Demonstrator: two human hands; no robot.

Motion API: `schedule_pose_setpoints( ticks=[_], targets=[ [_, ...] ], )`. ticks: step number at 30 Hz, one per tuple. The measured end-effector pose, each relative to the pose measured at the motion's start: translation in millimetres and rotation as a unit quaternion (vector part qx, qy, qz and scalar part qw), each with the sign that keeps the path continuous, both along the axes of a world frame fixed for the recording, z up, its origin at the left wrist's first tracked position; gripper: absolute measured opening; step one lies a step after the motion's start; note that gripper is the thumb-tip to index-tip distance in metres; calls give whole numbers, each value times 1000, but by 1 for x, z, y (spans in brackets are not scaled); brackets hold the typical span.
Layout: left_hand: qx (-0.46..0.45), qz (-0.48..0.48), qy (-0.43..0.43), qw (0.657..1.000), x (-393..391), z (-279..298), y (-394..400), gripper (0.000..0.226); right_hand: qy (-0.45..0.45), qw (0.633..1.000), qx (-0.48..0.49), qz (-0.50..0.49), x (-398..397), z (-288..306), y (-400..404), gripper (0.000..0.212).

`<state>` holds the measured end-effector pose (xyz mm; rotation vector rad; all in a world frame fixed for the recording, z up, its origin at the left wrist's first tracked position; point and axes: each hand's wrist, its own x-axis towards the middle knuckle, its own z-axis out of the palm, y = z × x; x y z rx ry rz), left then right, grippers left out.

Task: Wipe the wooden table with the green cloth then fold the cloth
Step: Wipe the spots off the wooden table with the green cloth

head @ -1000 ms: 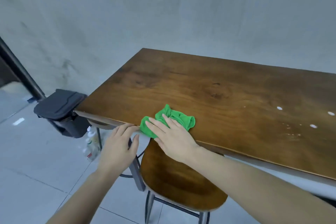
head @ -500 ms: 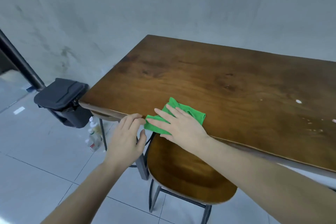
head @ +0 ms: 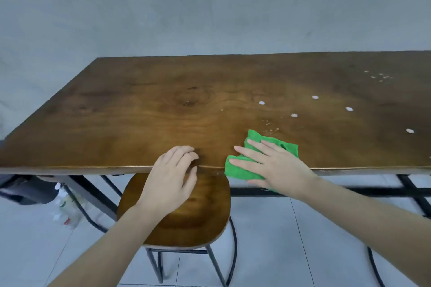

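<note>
The green cloth (head: 238, 169) lies at the near edge of the wooden table (head: 163, 109), partly hanging over that edge. My right hand (head: 272, 168) presses flat on the cloth with fingers spread, pointing left. My left hand (head: 171, 177) rests on the table's near edge just left of the cloth, fingers curled on the top and thumb below, holding nothing. White spots and crumbs (head: 293, 115) are scattered on the tabletop beyond and right of the cloth.
A wooden stool (head: 198, 216) with black metal legs stands under the table's near edge, below my hands. A dark bin (head: 25, 190) and plastic bottles (head: 66, 207) sit on the tiled floor at the left. A grey wall stands behind the table.
My right hand has slid the cloth to the right along the near edge, toward the white spots. My left hand followed along the edge. The view has swung right.
</note>
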<state>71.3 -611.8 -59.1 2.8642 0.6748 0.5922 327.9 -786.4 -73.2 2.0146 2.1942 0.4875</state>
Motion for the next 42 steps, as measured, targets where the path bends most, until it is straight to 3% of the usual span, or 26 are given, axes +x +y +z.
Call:
schedule_pose_setpoints(
  ticks=[6,13,16,20,27,33,42],
  targets=[
    [-2,-5,21,1000,33,3,-30,33,-46,991,80,-101,57,8,-79,59],
    [-1,-18,18,1000,33,-2,-38,35,53,972,105,-202,24,-17,-77,61],
    [-5,-18,15,1000,27,-3,-31,34,67,974,129,-172,-7,-19,-52,63],
    [-5,-22,10,1000,10,-2,-24,33,54,985,140,-82,-50,-20,-5,46],
    [-18,12,-11,1000,6,-3,-16,33,18,998,53,-13,-51,-15,38,66],
    [14,-9,22,1000,35,-6,-41,33,-8,998,55,-15,0,-19,-9,57],
    [4,-37,35,999,118,0,-102,30,-18,997,33,-63,123,-12,-144,55]
  ],
)
